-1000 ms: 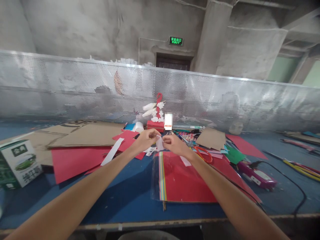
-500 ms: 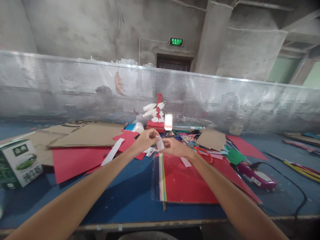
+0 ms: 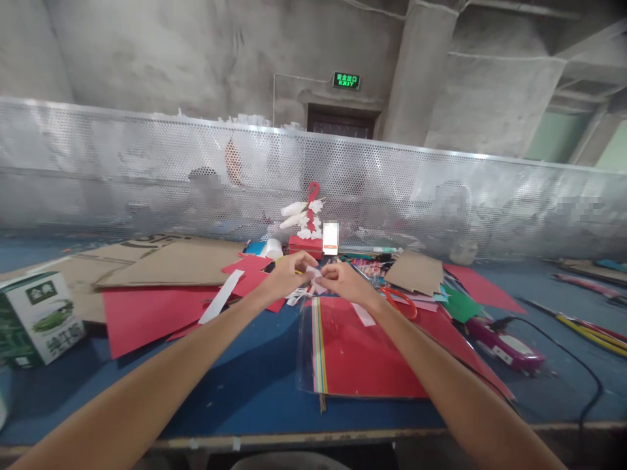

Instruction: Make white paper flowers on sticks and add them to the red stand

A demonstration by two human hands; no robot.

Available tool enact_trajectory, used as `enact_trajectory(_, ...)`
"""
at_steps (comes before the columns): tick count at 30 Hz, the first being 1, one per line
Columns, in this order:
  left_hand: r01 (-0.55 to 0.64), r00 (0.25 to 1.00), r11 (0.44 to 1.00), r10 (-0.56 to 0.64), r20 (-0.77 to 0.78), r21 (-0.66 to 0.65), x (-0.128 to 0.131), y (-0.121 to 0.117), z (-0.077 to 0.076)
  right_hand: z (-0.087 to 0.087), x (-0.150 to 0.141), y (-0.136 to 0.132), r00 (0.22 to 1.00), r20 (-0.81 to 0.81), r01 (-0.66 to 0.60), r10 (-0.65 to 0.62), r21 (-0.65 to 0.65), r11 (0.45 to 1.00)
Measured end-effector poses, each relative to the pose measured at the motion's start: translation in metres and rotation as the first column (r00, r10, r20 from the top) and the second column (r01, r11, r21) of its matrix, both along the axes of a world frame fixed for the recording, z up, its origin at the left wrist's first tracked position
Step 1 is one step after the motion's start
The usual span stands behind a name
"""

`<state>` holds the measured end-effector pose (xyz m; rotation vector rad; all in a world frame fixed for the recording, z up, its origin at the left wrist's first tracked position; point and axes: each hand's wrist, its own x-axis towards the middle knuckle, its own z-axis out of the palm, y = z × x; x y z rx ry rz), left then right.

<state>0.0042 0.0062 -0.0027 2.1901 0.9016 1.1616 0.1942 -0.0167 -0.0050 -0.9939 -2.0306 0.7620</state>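
Note:
Between my two hands is a small strip of pale pink paper (image 3: 317, 282), held above the middle of the table. My left hand (image 3: 290, 273) pinches its left side, fingers curled around the edge. On the other side, my right hand (image 3: 339, 279) grips the paper between thumb and fingertips. Just below lies a clear sleeve of coloured paper with a red sheet (image 3: 377, 352) on top, and another pale pink strip (image 3: 363, 314) rests on it. Behind my hands stands a red hooked stand with white paper flowers (image 3: 309, 219) on a red base (image 3: 305, 247).
Brown cardboard (image 3: 171, 264) and red sheets (image 3: 151, 316) lie left, near a milk carton (image 3: 44, 316). To the right are orange-handled scissors (image 3: 399, 303), a purple corded device (image 3: 507, 346) and yellow-handled pliers (image 3: 588, 331). A perforated metal screen (image 3: 392, 189) runs along the back.
The pink paper strip has tilted and lies lower between my fingers, showing less of its face. Both hands stay in nearly the same place.

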Motion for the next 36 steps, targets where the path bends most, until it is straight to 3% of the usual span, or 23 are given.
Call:
enact_trajectory(19, -0.099, 0.993, 0.987, 0.105, -0.046, 0.123, -0.002, 0.003, -0.002, -0.005, -0.001, 0.004, 1.000, 0.002, -0.024, 0.024, -0.027, 0.999)
enact_trajectory(27, 0.000, 0.972, 0.980, 0.047, -0.232, 0.198, -0.005, 0.002, -0.003, -0.006, 0.001, 0.006, 0.999, 0.028, -0.018, 0.019, -0.025, 1.000)
enact_trajectory(36, -0.028, 0.932, 0.972, 0.110, -0.345, 0.234, -0.009, 0.006, -0.007, -0.012, 0.007, 0.014, 0.996, 0.082, 0.035, -0.038, 0.034, 0.999)
